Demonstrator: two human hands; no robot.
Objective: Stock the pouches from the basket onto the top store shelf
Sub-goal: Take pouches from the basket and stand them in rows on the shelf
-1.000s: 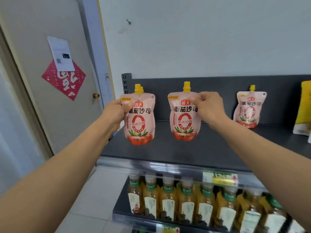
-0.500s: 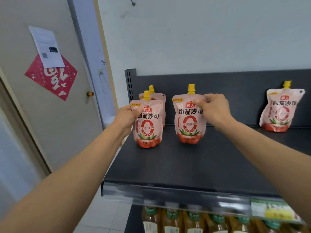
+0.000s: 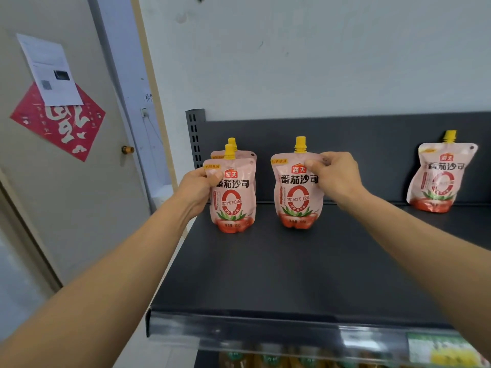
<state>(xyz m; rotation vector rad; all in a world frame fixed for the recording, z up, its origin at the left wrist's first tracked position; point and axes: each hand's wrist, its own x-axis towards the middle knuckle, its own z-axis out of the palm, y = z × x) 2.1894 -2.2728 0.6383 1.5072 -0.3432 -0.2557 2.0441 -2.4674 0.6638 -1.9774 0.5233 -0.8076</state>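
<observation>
Two pink tomato-sauce pouches with yellow caps stand upright on the dark top shelf (image 3: 292, 274). My left hand (image 3: 198, 187) grips the upper left corner of the left pouch (image 3: 235, 200), which stands at the shelf's left end. Directly behind it a second pouch (image 3: 240, 152) shows only its cap and top edge. My right hand (image 3: 333, 177) pinches the upper right corner of the middle pouch (image 3: 296, 197). Another pouch (image 3: 439, 179) leans against the back panel at the far right. The basket is out of view.
The shelf's perforated upright (image 3: 195, 139) rises at the back left. A door (image 3: 66, 181) with a red paper square and a white notice stands to the left. Bottles (image 3: 265, 361) show below the shelf's front edge, next to a price label (image 3: 438, 350).
Both pouches have moved from in front of the shelf down onto its surface, further back. The view has risen and closed in on the top shelf.
</observation>
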